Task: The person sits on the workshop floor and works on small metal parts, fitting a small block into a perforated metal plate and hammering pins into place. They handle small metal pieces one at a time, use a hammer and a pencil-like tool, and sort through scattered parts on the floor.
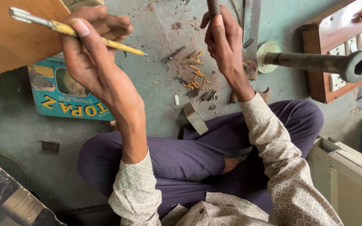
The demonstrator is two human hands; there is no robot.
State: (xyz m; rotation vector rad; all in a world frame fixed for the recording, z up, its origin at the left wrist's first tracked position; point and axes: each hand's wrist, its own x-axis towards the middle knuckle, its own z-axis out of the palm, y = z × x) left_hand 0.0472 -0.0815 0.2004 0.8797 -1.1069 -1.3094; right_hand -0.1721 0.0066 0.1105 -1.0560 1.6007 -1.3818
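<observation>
Short sticks (195, 74) lie scattered on the floor (13, 125) between the two raised hands; a flat tin (63, 98) lies left of them; a socket pipe (319, 62) right, before a switchboard (344, 42).

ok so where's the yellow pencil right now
In the head view, the yellow pencil is upper left, pinched in the left hand above the teal box.

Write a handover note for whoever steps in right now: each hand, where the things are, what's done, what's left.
Left hand: shut on a yellow-handled thin tool, raised by the wooden board.
Right hand: grip shut on a dark handle; its head is out of view.
On the floor: small yellow pieces, a metal block, a heavy socket bar.
Done: many pieces lie scattered.
Left: cannot tell from this view.
</observation>
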